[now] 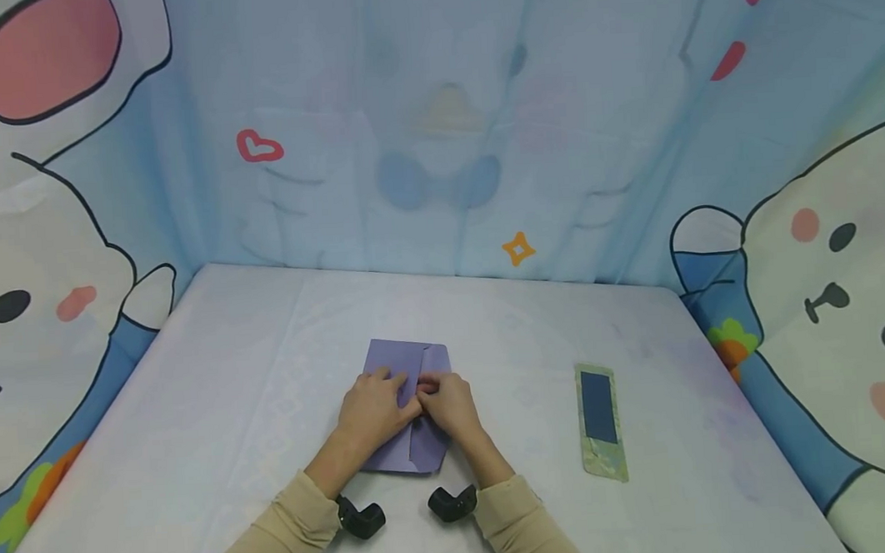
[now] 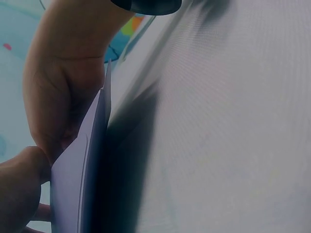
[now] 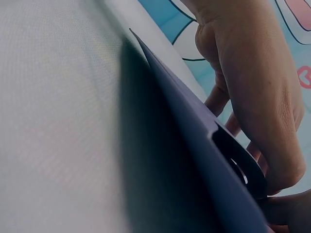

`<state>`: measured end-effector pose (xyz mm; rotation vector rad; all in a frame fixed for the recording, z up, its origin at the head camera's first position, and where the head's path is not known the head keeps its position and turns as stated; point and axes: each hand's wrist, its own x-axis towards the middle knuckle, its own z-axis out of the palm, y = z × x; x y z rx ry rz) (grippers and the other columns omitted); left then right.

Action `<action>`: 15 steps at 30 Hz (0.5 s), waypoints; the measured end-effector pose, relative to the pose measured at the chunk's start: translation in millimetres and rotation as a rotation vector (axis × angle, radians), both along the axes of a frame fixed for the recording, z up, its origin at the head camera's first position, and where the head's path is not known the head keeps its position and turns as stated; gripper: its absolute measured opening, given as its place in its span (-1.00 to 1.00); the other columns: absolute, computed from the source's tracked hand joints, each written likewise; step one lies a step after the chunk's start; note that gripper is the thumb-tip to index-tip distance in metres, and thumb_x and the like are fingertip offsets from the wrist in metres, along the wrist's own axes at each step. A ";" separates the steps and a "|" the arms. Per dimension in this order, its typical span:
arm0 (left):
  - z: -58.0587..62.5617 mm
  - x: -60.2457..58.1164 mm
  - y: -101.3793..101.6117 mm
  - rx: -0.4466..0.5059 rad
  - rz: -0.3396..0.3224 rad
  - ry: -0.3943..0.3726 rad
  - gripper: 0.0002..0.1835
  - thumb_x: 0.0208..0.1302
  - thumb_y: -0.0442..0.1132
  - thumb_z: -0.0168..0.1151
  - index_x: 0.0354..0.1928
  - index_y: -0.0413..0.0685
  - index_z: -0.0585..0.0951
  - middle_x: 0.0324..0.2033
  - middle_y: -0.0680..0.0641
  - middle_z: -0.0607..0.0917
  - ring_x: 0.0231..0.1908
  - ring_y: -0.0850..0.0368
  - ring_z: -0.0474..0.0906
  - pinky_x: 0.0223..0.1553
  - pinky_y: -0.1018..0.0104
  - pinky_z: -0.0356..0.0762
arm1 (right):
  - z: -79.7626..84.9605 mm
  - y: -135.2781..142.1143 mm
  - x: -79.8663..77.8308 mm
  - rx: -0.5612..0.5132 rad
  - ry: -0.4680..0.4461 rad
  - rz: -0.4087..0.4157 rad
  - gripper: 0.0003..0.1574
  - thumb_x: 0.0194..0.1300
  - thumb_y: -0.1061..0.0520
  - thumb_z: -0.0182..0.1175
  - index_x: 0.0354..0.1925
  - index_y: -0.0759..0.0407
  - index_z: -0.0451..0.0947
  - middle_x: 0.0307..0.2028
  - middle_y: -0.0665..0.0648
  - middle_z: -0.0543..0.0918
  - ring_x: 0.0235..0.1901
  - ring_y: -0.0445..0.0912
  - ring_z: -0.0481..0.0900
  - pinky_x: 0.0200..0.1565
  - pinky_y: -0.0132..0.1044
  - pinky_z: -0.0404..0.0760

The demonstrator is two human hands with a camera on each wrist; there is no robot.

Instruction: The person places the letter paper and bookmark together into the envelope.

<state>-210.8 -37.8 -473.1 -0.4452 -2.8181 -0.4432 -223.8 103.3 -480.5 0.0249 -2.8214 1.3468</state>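
Note:
A purple paper envelope (image 1: pixel 394 356) lies on the white-covered table, with a flap along its right side. My left hand (image 1: pixel 373 407) rests on the envelope's middle, fingers spread over the paper and thumb reaching toward the right hand. With bent fingers, my right hand (image 1: pixel 447 403) pinches the flap edge close to the left thumb. Seen edge-on in the left wrist view, the envelope (image 2: pixel 73 189) stands slightly off the cloth at its side. An opening gapes along the envelope (image 3: pixel 194 127) in the right wrist view, beneath the left hand (image 3: pixel 260 92). The right fingertips are partly hidden.
A slim pale green packet (image 1: pixel 604 462) with a dark blue panel lies to the right on the white tablecloth (image 1: pixel 279 318). Black wrist cameras sit at both cuffs. A blue cartoon curtain (image 1: pixel 593 135) hangs behind and beside the table.

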 end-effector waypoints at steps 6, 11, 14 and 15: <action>0.4 0.7 0.0 0.019 -0.008 0.012 -0.52 0.12 0.13 0.09 -0.09 -0.02 0.68 -0.21 -0.15 0.67 -0.24 -0.21 0.62 -0.27 -0.01 0.60 | 0.5 1.4 0.1 -0.049 -0.024 0.018 -0.65 0.11 0.28 0.22 -0.09 0.38 0.63 -0.27 0.26 0.74 -0.23 0.04 0.73 -0.22 -0.23 0.66; 1.1 1.4 -0.2 0.018 -0.014 0.017 -0.52 0.12 0.14 0.09 -0.09 -0.01 0.69 -0.23 -0.15 0.67 -0.26 -0.20 0.62 -0.30 0.00 0.59 | 0.4 5.0 -2.0 -0.078 -0.078 0.039 -0.62 0.13 0.26 0.19 -0.05 0.39 0.61 -0.24 0.27 0.74 -0.24 0.01 0.72 -0.22 -0.26 0.65; 1.1 1.0 0.1 0.005 -0.014 0.011 -0.50 0.13 0.16 0.09 -0.06 0.00 0.68 -0.22 -0.15 0.67 -0.26 -0.21 0.62 -0.31 -0.01 0.59 | 4.5 7.6 -1.1 -0.073 -0.079 0.039 -0.63 0.13 0.24 0.19 -0.07 0.35 0.63 -0.26 0.24 0.74 -0.29 -0.04 0.71 -0.26 -0.28 0.64; 1.4 0.8 0.2 0.001 -0.014 0.008 -0.50 0.13 0.16 0.08 -0.05 0.00 0.68 -0.22 -0.15 0.67 -0.25 -0.21 0.62 -0.32 -0.01 0.60 | 6.2 8.2 -0.2 -0.064 -0.068 0.037 -0.64 0.13 0.24 0.20 -0.08 0.34 0.64 -0.28 0.23 0.74 -0.31 -0.06 0.70 -0.27 -0.29 0.63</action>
